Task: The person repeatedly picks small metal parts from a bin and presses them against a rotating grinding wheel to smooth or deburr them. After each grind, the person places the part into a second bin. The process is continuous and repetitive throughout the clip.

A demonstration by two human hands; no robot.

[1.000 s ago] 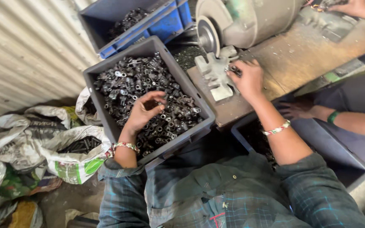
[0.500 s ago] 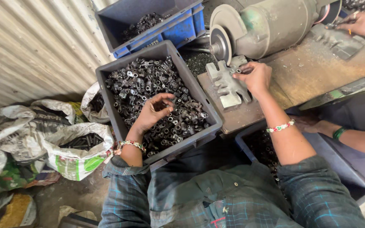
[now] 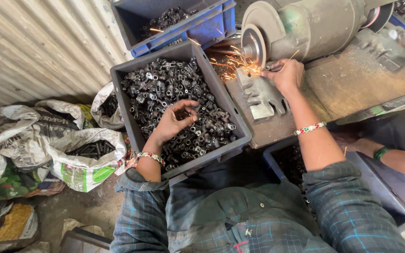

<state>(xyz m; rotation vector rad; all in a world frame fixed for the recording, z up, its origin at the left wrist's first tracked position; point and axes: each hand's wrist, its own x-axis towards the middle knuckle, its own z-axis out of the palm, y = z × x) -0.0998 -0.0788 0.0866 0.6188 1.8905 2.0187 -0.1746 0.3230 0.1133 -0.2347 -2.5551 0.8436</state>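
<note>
Fresh sparks (image 3: 233,63) (orange) at the grinding wheel (image 3: 254,44)

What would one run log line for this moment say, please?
left hand: picking in grey bin of metal parts | right hand: at grinding wheel | sparks

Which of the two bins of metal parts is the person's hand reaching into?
The grey bin, nearer the person; the left hand rests on its parts. The blue bin sits beyond, untouched.

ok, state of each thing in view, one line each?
grinding wheel: throwing sparks, a part pressed against it
right hand: fingers closed on a small part at the wheel
left hand: fingers curled, picking among parts
grey crate: nearly full of small dark metal parts
blue crate: partly filled with parts
white sack: open, dark rods inside
</note>
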